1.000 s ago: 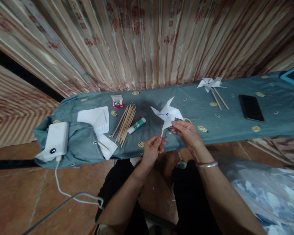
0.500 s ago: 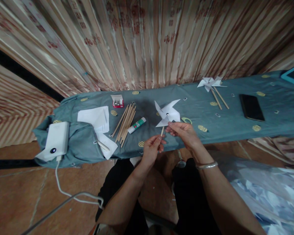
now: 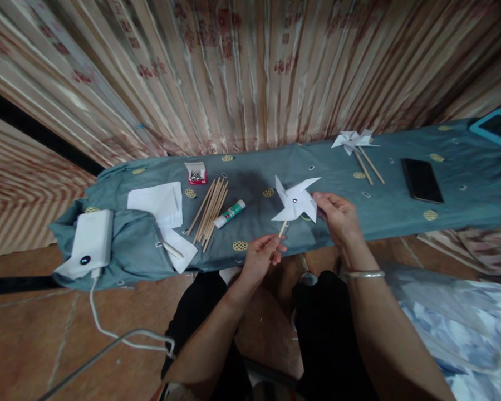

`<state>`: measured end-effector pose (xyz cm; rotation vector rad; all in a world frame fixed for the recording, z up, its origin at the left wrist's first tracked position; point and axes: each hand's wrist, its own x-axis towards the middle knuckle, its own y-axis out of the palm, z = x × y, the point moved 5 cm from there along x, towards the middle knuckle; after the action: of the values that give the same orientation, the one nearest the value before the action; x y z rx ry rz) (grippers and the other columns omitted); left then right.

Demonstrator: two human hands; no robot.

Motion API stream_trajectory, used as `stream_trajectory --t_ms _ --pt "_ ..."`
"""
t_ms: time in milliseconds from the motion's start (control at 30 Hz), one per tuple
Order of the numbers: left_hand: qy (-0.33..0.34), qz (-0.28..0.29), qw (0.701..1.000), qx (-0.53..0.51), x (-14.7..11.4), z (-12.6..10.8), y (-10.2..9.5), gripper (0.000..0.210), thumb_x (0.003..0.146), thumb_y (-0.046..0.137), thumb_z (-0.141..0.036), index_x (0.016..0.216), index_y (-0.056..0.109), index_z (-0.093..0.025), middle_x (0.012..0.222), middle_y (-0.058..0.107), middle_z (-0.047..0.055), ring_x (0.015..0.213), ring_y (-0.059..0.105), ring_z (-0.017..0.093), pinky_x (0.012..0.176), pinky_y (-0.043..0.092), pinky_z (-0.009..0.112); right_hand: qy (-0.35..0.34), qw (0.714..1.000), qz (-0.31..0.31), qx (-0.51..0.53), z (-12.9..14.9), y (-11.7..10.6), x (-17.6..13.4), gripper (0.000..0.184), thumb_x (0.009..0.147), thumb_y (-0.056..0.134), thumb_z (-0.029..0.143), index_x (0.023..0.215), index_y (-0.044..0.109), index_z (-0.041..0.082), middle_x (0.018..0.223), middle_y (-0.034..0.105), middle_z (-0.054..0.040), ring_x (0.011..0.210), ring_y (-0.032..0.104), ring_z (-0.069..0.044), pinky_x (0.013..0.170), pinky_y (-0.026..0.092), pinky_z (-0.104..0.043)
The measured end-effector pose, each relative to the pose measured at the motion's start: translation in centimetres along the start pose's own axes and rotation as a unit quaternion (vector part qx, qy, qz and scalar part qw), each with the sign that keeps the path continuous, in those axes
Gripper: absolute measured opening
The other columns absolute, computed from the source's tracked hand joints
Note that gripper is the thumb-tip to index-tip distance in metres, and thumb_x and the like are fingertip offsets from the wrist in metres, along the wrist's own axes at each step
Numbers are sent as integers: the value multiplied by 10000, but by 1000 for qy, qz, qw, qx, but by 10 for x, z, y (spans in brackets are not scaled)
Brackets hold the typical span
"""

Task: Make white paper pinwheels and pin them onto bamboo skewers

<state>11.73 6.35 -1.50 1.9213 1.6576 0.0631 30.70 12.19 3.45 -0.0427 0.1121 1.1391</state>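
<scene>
A white paper pinwheel (image 3: 303, 207) was held up over the middle of the cloth-covered bench (image 3: 384, 217), its blades spread around a shiny pin (image 3: 294, 201) at the centre. The left hand (image 3: 262, 255) had its fingers closed round the pale stick (image 3: 283, 229) below the blades, near the front edge of the bench. The right hand (image 3: 339, 216), a silvery bangle (image 3: 365, 274) on its wrist, was at the right side of the pinwheel with thumb and fingers drawn narrow at a blade tip; whether they pinched the paper or only met its edge, I could not tell. Left of the pinwheel lay a green-and-white glue stick (image 3: 229, 214), just beside a loose bundle of wooden sticks (image 3: 211, 211) that slanted across the cloth. Behind the bundle stood a small red box (image 3: 197, 177), open, with shiny metal pieces inside. Farther left were white paper sheets (image 3: 161, 201) and a white block-shaped device (image 3: 92, 236) with a cable (image 3: 97, 316) running down from it. Toward the right end, more paper pinwheels (image 3: 350, 142) lay together, their sticks pointing forward, near a dark phone (image 3: 422, 180).
</scene>
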Motion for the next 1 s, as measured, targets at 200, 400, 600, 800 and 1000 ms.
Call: stream_trajectory --t_ms 200,400,600,800,1000 --pt "8 -8 1000 0 -1 -2 0 424 657 796 -505 822 733 -120 602 641 9 394 414 42 417 265 221 34 999 7 36 -1 5 -5 340 463 872 446 639 692 218 594 658 12 553 548 -120 531 430 -254" --pt "15 -13 1000 -3 0 -2 -1 417 663 789 -505 822 734 -123 600 640 4 390 409 39 417 267 221 62 997 17 44 -1 8 -7 317 427 892 393 610 707 212 562 633 26 502 497 -77 500 421 -219" --pt "24 -18 1000 -5 1 -5 -2 426 655 789 -515 816 726 -126 596 637 -3 389 410 39 414 269 220 79 996 28 40 -2 14 -10 346 395 909 396 600 712 199 522 612 27 478 494 -69 474 420 -202" --pt "26 -27 999 -9 0 -6 -3 430 653 790 -506 827 719 -119 598 639 -6 389 416 40 412 275 216 104 993 45 44 -4 20 -15 372 388 918 405 606 712 185 529 629 21 483 523 -60 477 435 -176" --pt "30 -30 999 -18 1 -5 -3 416 647 797 -496 822 715 -128 595 646 -2 386 421 44 403 266 213 116 990 57 61 -4 26 -19 359 408 919 378 621 713 176 536 633 21 483 533 -52 480 441 -164"
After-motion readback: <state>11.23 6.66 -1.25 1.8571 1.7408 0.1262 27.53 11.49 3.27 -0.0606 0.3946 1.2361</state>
